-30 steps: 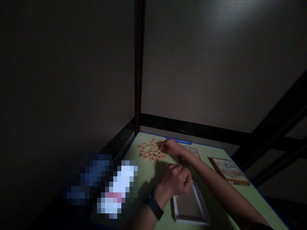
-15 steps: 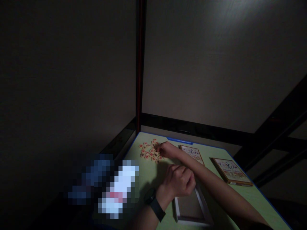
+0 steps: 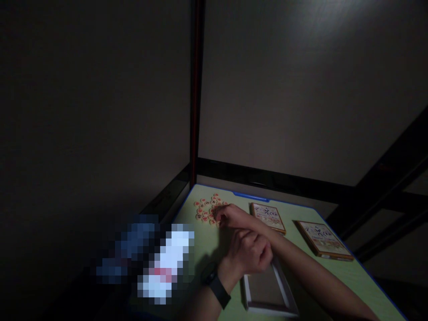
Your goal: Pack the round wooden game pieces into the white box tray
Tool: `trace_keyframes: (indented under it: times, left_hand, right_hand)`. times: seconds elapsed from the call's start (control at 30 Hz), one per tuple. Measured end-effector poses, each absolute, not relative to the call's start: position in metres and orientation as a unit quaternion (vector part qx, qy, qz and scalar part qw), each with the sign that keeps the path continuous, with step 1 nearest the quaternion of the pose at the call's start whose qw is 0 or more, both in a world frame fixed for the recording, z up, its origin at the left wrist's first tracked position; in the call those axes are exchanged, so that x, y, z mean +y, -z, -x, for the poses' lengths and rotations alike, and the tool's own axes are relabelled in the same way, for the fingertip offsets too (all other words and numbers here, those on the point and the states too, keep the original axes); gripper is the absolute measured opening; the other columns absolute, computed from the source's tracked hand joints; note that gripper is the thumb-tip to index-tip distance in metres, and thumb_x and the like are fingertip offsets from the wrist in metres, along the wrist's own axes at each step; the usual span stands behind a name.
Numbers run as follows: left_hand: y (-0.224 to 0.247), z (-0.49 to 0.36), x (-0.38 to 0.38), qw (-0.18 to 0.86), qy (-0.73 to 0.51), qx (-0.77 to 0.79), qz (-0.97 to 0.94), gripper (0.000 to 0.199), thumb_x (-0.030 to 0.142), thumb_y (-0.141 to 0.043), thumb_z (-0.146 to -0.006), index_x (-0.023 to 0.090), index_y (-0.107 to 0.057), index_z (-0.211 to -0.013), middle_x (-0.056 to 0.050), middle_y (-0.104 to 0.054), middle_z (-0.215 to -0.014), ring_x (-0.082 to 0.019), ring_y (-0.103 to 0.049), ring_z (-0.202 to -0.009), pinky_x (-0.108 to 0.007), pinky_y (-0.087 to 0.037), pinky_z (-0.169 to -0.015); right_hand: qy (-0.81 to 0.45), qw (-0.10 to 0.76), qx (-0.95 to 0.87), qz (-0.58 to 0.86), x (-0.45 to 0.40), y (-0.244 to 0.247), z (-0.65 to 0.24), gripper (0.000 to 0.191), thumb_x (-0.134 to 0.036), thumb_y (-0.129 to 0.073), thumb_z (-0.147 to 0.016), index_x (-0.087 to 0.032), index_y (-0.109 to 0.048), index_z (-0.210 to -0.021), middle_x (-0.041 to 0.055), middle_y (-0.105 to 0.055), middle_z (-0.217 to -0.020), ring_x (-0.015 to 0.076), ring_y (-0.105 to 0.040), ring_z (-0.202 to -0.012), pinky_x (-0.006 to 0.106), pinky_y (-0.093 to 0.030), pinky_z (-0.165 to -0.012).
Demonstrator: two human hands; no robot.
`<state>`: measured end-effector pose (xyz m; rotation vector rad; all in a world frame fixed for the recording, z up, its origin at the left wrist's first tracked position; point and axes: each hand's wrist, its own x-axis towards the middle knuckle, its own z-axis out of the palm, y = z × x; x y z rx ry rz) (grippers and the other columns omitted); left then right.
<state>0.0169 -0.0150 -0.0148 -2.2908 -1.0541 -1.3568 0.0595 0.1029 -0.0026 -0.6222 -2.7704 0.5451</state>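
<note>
Round Chinese chess pieces (image 3: 205, 213) with red and black characters lie in a loose cluster at the table's far left corner. My right hand (image 3: 229, 215) reaches over the cluster's right side, fingers curled down among the pieces. Its fingertips are partly hidden, so a piece between them cannot be made out. Closer to me, my left hand (image 3: 249, 252), with a black watch (image 3: 216, 283) on its wrist, is closed in a fist; its inside is hidden. Below and behind that fist lies an open shallow box (image 3: 267, 290), white-walled with a brown bottom.
Two flat printed boxes with brown edges, a nearer one (image 3: 324, 240) and a farther one (image 3: 267, 217), lie on the right part of the green table (image 3: 197, 249). Walls stand behind and at left. A pixelated bright patch (image 3: 170, 263) covers the left edge.
My right hand has shifted slightly toward me over the pieces, uncovering some at the cluster's back and more of the farther printed box. My left fist stays nearly in place.
</note>
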Motion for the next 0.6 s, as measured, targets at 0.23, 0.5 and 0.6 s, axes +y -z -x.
trace_keyframes:
  times: [0.23, 0.5, 0.6]
  left_hand:
    - [0.017, -0.019, -0.014, 0.143, 0.475, -0.366, 0.787, 0.018, 0.02, -0.051, -0.077, 0.02, -0.058, -0.06, -0.002, -0.061, -0.054, -0.016, -0.057, -0.048, -0.029, -0.039, -0.048]
    - [0.02, -0.021, -0.013, 0.156, 0.488, -0.363, 0.779, 0.017, 0.02, -0.052, -0.075, 0.02, -0.056, -0.059, -0.001, -0.06, -0.053, -0.015, -0.057, -0.046, -0.028, -0.039, -0.047]
    - [0.02, -0.022, -0.012, 0.161, 0.504, -0.357, 0.769, 0.016, 0.02, -0.052, -0.074, 0.02, -0.055, -0.058, 0.0, -0.059, -0.051, -0.015, -0.056, -0.045, -0.028, -0.037, -0.046]
  right_hand:
    - [-0.156, 0.144, -0.951, 0.223, 0.105, 0.01, -0.058, 0.012, -0.006, -0.073, -0.072, -0.017, -0.067, -0.072, 0.0001, -0.067, -0.077, 0.0146, -0.061, -0.074, 0.024, -0.046, -0.073]
    - [-0.134, 0.161, -0.951, 0.226, 0.108, 0.018, -0.059, 0.007, -0.018, -0.074, -0.079, -0.018, -0.067, -0.076, 0.0034, -0.07, -0.083, 0.0181, -0.065, -0.086, 0.029, -0.048, -0.082]
    - [-0.127, 0.16, -0.952, 0.228, 0.109, 0.021, -0.06, 0.005, -0.018, -0.071, -0.081, -0.018, -0.067, -0.077, 0.0037, -0.071, -0.085, 0.0191, -0.066, -0.088, 0.03, -0.048, -0.083]
